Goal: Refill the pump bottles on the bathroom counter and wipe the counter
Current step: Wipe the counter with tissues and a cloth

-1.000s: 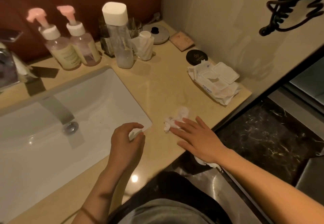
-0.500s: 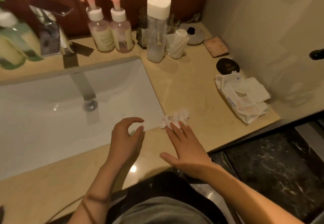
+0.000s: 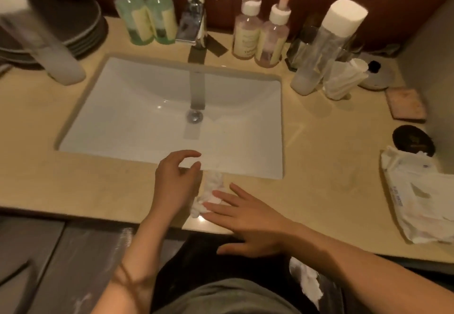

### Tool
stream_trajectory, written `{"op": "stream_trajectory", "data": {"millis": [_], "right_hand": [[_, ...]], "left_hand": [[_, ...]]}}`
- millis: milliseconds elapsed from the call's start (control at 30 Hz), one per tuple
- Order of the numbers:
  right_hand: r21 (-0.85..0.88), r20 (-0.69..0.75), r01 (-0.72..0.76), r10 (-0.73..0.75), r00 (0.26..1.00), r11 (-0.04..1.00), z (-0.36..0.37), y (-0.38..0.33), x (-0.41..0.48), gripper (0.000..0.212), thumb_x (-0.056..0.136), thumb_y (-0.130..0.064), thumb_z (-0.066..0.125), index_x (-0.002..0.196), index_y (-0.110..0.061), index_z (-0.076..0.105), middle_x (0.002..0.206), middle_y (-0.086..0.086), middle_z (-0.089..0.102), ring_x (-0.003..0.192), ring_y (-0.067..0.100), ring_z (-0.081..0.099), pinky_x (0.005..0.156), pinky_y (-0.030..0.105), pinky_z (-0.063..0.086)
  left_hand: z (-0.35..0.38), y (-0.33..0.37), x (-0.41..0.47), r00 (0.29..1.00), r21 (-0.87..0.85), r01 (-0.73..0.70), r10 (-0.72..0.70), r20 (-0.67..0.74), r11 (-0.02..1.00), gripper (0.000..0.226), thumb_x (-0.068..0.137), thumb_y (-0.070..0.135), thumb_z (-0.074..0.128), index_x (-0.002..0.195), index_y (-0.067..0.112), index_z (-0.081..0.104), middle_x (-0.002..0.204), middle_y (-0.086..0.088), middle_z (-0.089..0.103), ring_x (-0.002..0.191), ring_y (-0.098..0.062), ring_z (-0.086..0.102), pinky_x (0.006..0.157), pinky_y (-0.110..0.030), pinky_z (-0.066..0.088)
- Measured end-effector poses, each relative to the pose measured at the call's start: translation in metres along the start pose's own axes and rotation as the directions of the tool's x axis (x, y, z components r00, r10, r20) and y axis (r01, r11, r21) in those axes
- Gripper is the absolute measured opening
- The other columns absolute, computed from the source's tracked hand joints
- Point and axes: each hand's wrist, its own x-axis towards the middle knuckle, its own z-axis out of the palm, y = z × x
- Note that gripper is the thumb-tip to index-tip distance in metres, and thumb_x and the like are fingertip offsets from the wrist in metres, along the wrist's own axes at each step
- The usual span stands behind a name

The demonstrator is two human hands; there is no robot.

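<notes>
Taking the sink as your landmark: behind its left rim stand the two green pump bottles, both partly filled, and behind its right rim the two pink pump bottles, which look low, so I judge the refilling unfinished or hard to confirm. You are in the wiping step. In front of the sink, your left hand hovers with its grip loosely curled, holding nothing. Just right of it, the crumpled white wipe lies on the desk, pinned under the flat, spread fingers of your right hand. The desk right of the sink shows faint smears.
</notes>
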Motion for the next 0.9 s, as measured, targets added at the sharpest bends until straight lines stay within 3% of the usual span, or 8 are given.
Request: {"op": "stream_trajectory", "data": {"millis": [167,267,400,533,700,833,900], "right_hand": [[-0.146,0.062,0.223,-0.216,0.974,0.964,0.000,-0.020,0.067,0.070,0.089,-0.069,0.026,0.139,-0.023,0.044,0.145,-0.003,0.041,0.141,0.023,0.020,0.116,0.044,-0.009],[-0.245,0.062,0.255,-0.247,0.967,0.936,0.002,-0.029,0.090,0.074,0.087,-0.069,0.015,0.131,-0.022,0.053,0.137,-0.002,0.049,0.137,0.023,0.026,0.113,0.045,-0.010],[-0.173,-0.042,0.270,-0.281,0.959,0.947,-0.001,-0.019,0.076,0.061,0.093,-0.061,0.031,0.140,-0.024,0.043,0.146,-0.002,0.042,0.141,0.022,0.023,0.116,0.048,-0.004],[-0.222,0.005,0.233,-0.237,0.971,0.947,-0.004,0.016,0.034,0.058,0.096,-0.058,0.029,0.144,-0.026,0.036,0.148,-0.002,0.039,0.141,0.021,0.025,0.116,0.047,0.004],[-0.262,0.074,0.171,-0.157,0.985,0.950,-0.004,0.063,-0.042,0.060,0.096,-0.056,0.031,0.147,-0.024,0.031,0.151,-0.001,0.034,0.143,0.023,0.022,0.115,0.045,0.014],[-0.317,0.130,0.155,-0.119,0.984,0.936,-0.010,0.079,-0.070,0.063,0.096,-0.056,0.030,0.149,-0.023,0.023,0.154,-0.001,0.027,0.145,0.023,0.016,0.115,0.044,0.011],[-0.317,0.134,0.132,-0.093,0.987,0.939,-0.011,0.076,-0.061,0.064,0.096,-0.058,0.028,0.150,-0.023,0.022,0.154,-0.001,0.027,0.145,0.022,0.015,0.115,0.043,0.010]], "left_hand": [[-0.026,-0.021,-0.023,0.970,-0.009,0.047,-0.048,-0.237,0.999,0.023,0.088,0.007,0.059,0.093,0.029,0.065,0.102,0.006,0.066,0.097,-0.010,0.062,0.088,-0.027,0.047],[-0.035,-0.029,-0.041,0.931,-0.018,0.095,-0.095,-0.352,0.995,0.021,0.089,0.008,0.057,0.095,0.027,0.067,0.103,0.008,0.066,0.098,-0.009,0.061,0.085,-0.023,0.045],[-0.040,-0.035,-0.057,0.895,-0.041,0.132,-0.137,-0.425,0.990,0.021,0.088,0.004,0.059,0.095,0.023,0.066,0.104,0.005,0.063,0.097,-0.005,0.061,0.077,-0.004,0.040],[-0.040,-0.031,-0.054,0.910,-0.084,0.092,-0.118,-0.398,0.992,0.019,0.089,0.004,0.059,0.095,0.021,0.067,0.108,0.001,0.063,0.090,0.013,0.058,0.074,0.001,0.039],[-0.047,-0.034,-0.047,0.940,-0.117,0.077,-0.112,-0.321,0.990,0.021,0.090,0.008,0.060,0.094,0.028,0.066,0.110,0.008,0.062,0.111,-0.008,0.056,0.092,-0.019,0.043],[-0.066,-0.036,-0.042,0.938,-0.091,0.074,-0.101,-0.331,0.993,0.018,0.090,0.009,0.060,0.097,0.024,0.067,0.112,0.007,0.061,0.110,-0.005,0.052,0.081,0.002,0.035],[-0.075,-0.037,-0.041,0.938,-0.079,0.075,-0.098,-0.333,0.994,0.017,0.090,0.010,0.060,0.098,0.023,0.068,0.112,0.009,0.061,0.111,-0.005,0.049,0.079,0.003,0.034]]}}
